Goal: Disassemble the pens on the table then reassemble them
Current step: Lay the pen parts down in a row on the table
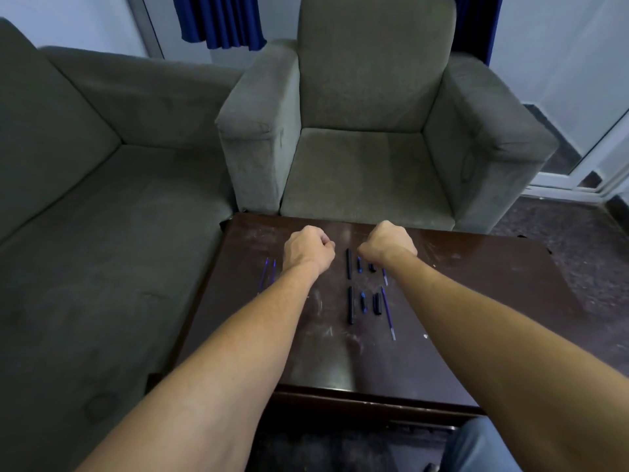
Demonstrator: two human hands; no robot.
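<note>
Forearms stretched over dark table, left hand and right hand both clenched, contents hidden; pen parts laid at 6 o'clock of right hand, long axes 12-to-6, right hand nearer.

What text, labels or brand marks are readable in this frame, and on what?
None are readable.
Pen barrels: plain black, no print resolvable at this size.
Refills: too thin to show any marking.
Table: only pale scuffs, no lettering.
Armchair and curtain: no labels visible.
</note>
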